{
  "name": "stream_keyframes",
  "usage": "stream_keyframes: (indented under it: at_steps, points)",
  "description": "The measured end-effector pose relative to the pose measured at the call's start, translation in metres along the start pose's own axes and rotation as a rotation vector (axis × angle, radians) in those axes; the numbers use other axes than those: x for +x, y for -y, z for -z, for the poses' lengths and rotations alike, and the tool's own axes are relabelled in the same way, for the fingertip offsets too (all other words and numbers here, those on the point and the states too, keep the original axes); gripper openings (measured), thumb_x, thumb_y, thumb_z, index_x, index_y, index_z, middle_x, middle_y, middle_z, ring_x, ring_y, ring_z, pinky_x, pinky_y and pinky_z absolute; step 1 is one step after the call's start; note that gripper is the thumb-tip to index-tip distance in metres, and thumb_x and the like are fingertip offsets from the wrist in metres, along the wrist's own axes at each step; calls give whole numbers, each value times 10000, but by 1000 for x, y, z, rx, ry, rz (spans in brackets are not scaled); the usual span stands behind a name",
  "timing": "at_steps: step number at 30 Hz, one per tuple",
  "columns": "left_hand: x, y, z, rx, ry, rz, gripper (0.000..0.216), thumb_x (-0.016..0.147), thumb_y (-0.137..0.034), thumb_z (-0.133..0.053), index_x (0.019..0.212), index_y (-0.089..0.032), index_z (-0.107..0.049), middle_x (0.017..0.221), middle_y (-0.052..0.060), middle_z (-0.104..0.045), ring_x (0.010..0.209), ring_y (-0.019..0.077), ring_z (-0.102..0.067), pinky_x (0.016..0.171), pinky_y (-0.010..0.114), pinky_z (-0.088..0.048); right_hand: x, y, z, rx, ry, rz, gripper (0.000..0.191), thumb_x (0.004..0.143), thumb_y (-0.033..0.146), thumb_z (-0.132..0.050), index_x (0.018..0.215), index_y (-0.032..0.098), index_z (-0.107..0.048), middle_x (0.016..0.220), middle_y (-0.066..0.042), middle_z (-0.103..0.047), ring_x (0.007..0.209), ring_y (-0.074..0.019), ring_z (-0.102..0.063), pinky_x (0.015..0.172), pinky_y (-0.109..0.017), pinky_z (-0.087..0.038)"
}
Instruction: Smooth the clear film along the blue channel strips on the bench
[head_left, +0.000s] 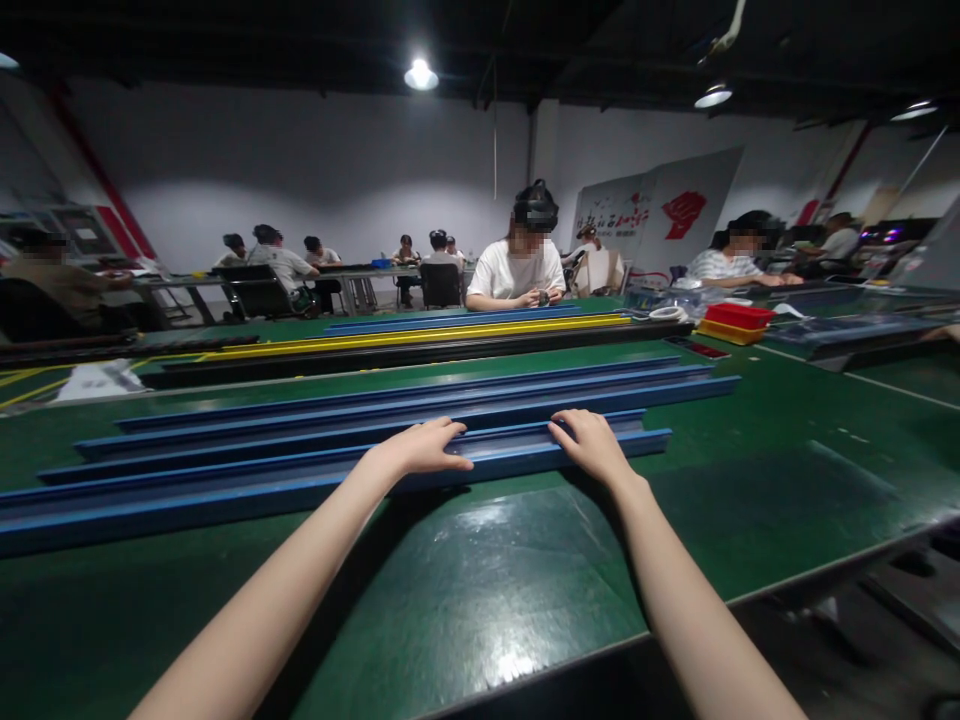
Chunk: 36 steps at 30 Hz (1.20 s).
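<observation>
Across the green table lies a long blue channel rail (510, 458), the nearest of several. My left hand (424, 446) grips it from above, fingers over the far rim and thumb along the near side. A short way to the right, my right hand (591, 440) is also closed over this rail, close to its right end. Behind it, more blue rails (660, 388) lie roughly parallel. The rail's left end runs out of view. Each palm hides part of the rail beneath it.
Clear film (517, 570) lies on the green table (787, 440) nearby. Farther back are black and yellow rails (420, 338), a red bin (739, 316), a phone (697, 347) and white paper (101, 380). A co-worker (517, 270) sits opposite, holding a small object; others sit beyond.
</observation>
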<state>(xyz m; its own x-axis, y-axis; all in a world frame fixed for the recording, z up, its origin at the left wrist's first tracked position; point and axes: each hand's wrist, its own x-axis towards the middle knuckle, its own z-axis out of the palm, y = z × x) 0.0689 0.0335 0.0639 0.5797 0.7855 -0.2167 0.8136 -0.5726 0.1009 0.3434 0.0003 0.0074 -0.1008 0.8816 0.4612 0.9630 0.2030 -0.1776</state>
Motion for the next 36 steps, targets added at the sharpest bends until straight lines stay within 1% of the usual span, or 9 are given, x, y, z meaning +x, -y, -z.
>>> stream_keyframes:
  at_steps: [3, 6, 11, 15, 18, 24, 27, 32, 36]
  points:
    - [15, -19, -3, -16, -48, -61, 734, 753, -575, -460, 1339, -162, -305, 1405, 135, -306, 1281, 234, -299, 1014, 304, -255, 0, 2, -5, -47, 2, -36, 300, 879, 329, -347, 973, 191, -596, 965, -53, -642, 953, -181, -540, 843, -319, -332]
    - [28, -39, -11, -19, -135, -142, 689, 786, -563, -425, 1328, -151, -318, 1371, 129, -363, 1250, 237, -344, 989, 310, -283, 1, 4, -8, -74, -4, -41, 287, 877, 310, -353, 971, 194, -599, 969, -46, -644, 956, -172, -535, 843, -309, -319]
    - [49, -72, -34, 18, -331, -86, 646, 829, -589, -313, 1281, -131, -362, 1263, 150, -469, 1145, 281, -440, 903, 384, -347, 1, 4, -8, -90, 0, -42, 281, 874, 309, -356, 967, 200, -598, 971, -39, -643, 949, -168, -533, 834, -304, -311]
    - [60, -84, -47, 110, -478, -16, 633, 836, -615, -216, 1108, -122, -505, 1074, 144, -568, 999, 282, -523, 827, 390, -383, 1, 4, -7, -85, 8, -39, 279, 873, 305, -358, 977, 198, -593, 980, -44, -640, 951, -171, -533, 830, -307, -314]
    - [62, -84, -49, 154, -538, -15, 624, 839, -612, -208, 1030, -118, -538, 999, 137, -586, 949, 268, -545, 791, 364, -399, 1, 5, -6, -80, 13, -42, 283, 871, 311, -363, 984, 193, -594, 981, -51, -640, 954, -178, -534, 834, -312, -322]
    - [63, -79, -47, 187, -561, -3, 573, 874, -544, -203, 987, -112, -562, 953, 131, -608, 898, 250, -574, 755, 342, -418, -1, 5, -6, -11, 17, -18, 316, 872, 346, -369, 1036, 182, -582, 1065, -63, -620, 1006, -196, -523, 869, -324, -342]
    - [63, -74, -48, 205, -577, 3, 503, 900, -466, -208, 971, -122, -567, 944, 119, -618, 882, 239, -583, 748, 335, -421, -1, 4, -8, 57, 3, 11, 341, 870, 360, -372, 1064, 163, -572, 1085, -79, -609, 1036, -198, -514, 895, -326, -356]
    - [58, -58, -48, 220, -566, 24, 430, 911, -381, -226, 945, -134, -577, 920, 108, -634, 872, 227, -594, 733, 316, -427, -2, 2, -10, 176, -22, 114, 421, 804, 457, -469, 1103, 174, -554, 1131, -90, -579, 1075, -199, -496, 924, -338, -380]
    - [46, -40, -44, 241, -545, 55, 417, 912, -355, -220, 941, -148, -581, 923, 95, -641, 862, 214, -603, 724, 299, -430, -3, 0, -10, 167, -57, 136, 532, 748, 528, -519, 1135, 164, -542, 1166, -110, -558, 1103, -220, -481, 950, -365, -369]
